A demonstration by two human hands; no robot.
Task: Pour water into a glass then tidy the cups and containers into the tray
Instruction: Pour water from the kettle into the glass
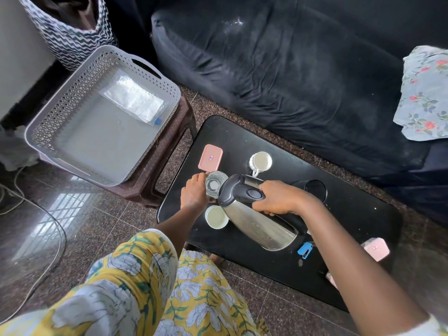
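The right hand (278,201) curls tight round the black handle of the shiny steel kettle (254,226), tipping its spout over the clear round glass (214,186) on the black table (351,226). The left hand (194,196) wraps its fingers round the glass so it won't slip (I can't see any water). The grey plastic tray with holey walls (60,110) sits nearby

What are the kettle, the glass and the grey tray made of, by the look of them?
Kettle: apparently brushed steel, dully reflective, with black plastic lid and handle. Glass: clear glass or plastic, see-through to its base. Tray: probably matte grey plastic, moulded lattice walls.
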